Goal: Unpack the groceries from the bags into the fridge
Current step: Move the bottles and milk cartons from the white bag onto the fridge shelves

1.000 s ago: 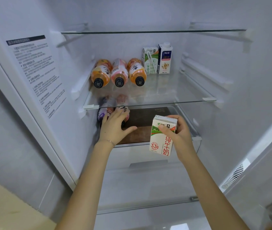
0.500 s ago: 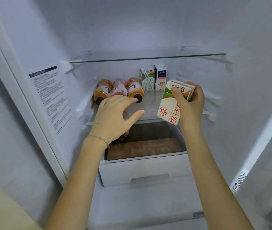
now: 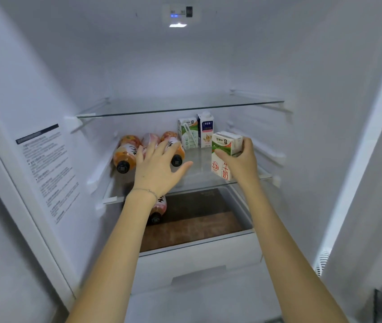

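Note:
My right hand (image 3: 241, 162) grips a white, green and red milk carton (image 3: 222, 157), tilted, at the right front of the lower glass shelf (image 3: 199, 180). My left hand (image 3: 156, 167) hovers with fingers spread over three juice bottles (image 3: 125, 155) lying on their sides on that shelf. Two upright cartons (image 3: 195, 132) stand at the back of the shelf. Below the shelf, another bottle (image 3: 158, 209) lies in the open drawer (image 3: 199, 259), partly hidden by my left wrist.
An upper glass shelf (image 3: 180, 109) spans the fridge above the cartons. The left inner wall carries a printed label (image 3: 45, 169). The fridge light (image 3: 177, 24) glows at the top. The drawer shows a brown bottom (image 3: 197, 222).
My right hand has carried the milk carton up from in front of the drawer to the lower glass shelf. My left hand has risen from the drawer's bottle to above the shelf's bottles.

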A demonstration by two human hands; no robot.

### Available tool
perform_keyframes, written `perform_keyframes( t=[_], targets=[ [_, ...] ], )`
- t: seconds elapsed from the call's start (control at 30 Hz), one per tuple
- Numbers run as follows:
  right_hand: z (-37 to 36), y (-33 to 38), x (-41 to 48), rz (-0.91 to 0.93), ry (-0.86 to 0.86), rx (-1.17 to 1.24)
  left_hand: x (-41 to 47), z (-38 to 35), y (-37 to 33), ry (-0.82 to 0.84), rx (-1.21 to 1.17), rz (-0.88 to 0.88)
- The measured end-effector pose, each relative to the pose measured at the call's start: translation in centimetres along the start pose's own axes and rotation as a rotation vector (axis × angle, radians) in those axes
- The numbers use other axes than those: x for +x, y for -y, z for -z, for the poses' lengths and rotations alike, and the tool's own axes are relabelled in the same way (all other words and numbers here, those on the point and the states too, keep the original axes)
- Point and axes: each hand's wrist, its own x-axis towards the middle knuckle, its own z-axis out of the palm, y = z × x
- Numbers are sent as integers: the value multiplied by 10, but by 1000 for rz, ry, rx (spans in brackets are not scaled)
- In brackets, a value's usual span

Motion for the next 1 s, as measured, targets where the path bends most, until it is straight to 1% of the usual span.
perform_keyframes(
  t=[0.1, 0.17, 0.3, 0.37, 0.47, 0.53, 0.73, 1.0],
  targets=[
    [11, -10, -5, -68, 95, -202, 7, -5, -1, -32, 9, -12],
    [12, -15, -3, -66, 81, -303, 10, -9, -3, -38, 22, -17],
    [8, -17, 15, -47, -8, -411, 14, -15, -9, -30, 16, -32],
    [4, -17, 28, -41, -25, -458, 15, -16, -12, -27, 15, -44],
    [-1, -21, 57, -68, 21, -522, 16, -17, -13, -21, 26, -70],
    [-7, -23, 77, -87, 44, -571, 16, -17, -13, -47, 28, -72],
    [-28, -26, 109, -111, 71, -849, 25, -15, -5, -117, 20, -71],
    [-40, -26, 134, -125, 109, -966, 44, -10, 3, -69, -21, -19]
  ],
)
